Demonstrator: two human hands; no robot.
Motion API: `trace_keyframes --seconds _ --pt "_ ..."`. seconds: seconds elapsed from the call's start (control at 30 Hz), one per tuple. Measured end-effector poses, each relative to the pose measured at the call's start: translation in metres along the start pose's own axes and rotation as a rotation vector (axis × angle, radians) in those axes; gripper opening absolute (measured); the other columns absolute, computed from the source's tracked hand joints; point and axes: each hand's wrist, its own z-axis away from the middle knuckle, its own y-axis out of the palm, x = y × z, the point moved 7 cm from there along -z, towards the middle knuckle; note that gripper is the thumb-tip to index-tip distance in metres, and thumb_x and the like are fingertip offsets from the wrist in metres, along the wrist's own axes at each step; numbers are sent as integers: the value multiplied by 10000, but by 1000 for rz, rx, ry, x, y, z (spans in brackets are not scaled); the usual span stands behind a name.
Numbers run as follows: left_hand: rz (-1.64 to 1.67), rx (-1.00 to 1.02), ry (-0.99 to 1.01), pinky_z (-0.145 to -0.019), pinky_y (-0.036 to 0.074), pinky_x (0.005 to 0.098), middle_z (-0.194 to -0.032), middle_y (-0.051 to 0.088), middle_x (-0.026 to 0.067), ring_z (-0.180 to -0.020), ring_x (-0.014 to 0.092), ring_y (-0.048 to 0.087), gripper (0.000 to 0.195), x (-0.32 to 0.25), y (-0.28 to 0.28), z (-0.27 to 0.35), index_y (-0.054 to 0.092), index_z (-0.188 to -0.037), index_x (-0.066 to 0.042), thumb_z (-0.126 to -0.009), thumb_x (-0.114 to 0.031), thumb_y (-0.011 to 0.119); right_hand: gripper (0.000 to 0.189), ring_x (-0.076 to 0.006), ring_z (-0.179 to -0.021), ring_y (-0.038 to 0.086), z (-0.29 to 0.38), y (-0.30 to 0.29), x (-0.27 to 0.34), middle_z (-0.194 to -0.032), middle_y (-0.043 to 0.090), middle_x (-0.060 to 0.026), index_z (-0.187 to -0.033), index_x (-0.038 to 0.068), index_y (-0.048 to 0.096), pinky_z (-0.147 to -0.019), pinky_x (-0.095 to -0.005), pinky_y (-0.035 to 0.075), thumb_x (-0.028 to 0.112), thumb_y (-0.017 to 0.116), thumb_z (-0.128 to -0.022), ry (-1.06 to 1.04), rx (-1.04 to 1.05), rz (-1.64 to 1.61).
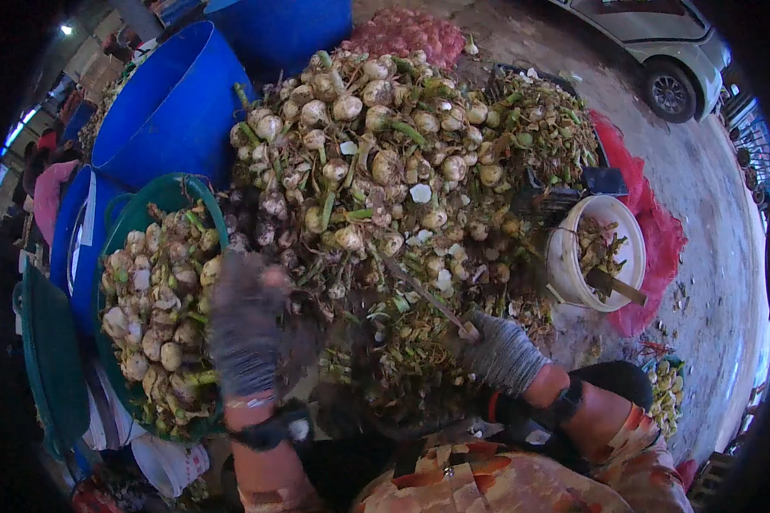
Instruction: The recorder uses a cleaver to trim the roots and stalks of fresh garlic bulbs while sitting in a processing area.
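In a grey glove, my right hand (pixel 504 349) grips a knife (pixel 423 295) whose narrow blade points up and left across the heap. My left hand (pixel 247 320), also gloved, is blurred by motion beside the right rim of a green tub (pixel 215 192); whether it holds anything cannot be made out. Dirty whole garlic bulbs (pixel 157 320) fill that tub. Before me rises a large heap of garlic bulbs (pixel 372 141), some with green stem stubs. Cut stems and leaves (pixel 417 365) lie between my two hands.
Blue barrels (pixel 167 115) stand at upper left. A black crate (pixel 606 179) of trimmings and a white bucket (pixel 558 269) holding stems and a flat wooden piece (pixel 616 286) are at right, near red netting (pixel 664 240). Farther off are a car (pixel 664 45) and a person in pink (pixel 51 192).
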Motion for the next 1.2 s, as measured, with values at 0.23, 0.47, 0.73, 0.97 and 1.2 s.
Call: trace_keyframes --seconds 0.23,0.47,0.73,0.97,1.2 --pt "147 12 -175 -1006 435 463 -1260 554 184 -1190 346 517 568 181 126 -68 499 -1293 -11 -811 -201 734 334 -280 -736 677 0 -27 36 -803 681 -144 -1023 49 648 -682 -380 538 335 709 -861 8 31 -173" --pt "-857 -145 -69 -962 461 452 -1149 598 227 -1072 403 563 580 159 159 -67 545 -1190 1 -733 -273 773 380 -377 -775 667 0 -41 23 -820 674 -203 -1070 54 630 -694 -434 525 374 670 -870 44 74 -136" --pt "885 441 -943 -878 536 432 -895 632 76 -839 250 638 266 151 181 68 594 -1061 -50 -898 -254 645 393 -369 -783 672 -11 1 -20 -797 666 -199 -1098 49 626 -702 -417 535 372 668 -878 114 165 -85" --pt "461 495 -620 -831 517 363 -980 667 69 -926 187 634 316 113 147 102 631 -1138 -46 -856 -169 704 311 -429 -780 629 -5 2 12 -825 653 -237 -1009 55 648 -700 -469 518 334 593 -883 -62 186 166" --pt "542 792 -588 -928 471 326 -1134 650 72 -1019 182 607 340 22 126 136 659 -1187 -60 -877 -192 708 377 -377 -782 651 -12 41 -52 -820 678 -173 -1014 64 657 -703 -430 525 413 635 -874 -166 201 232"
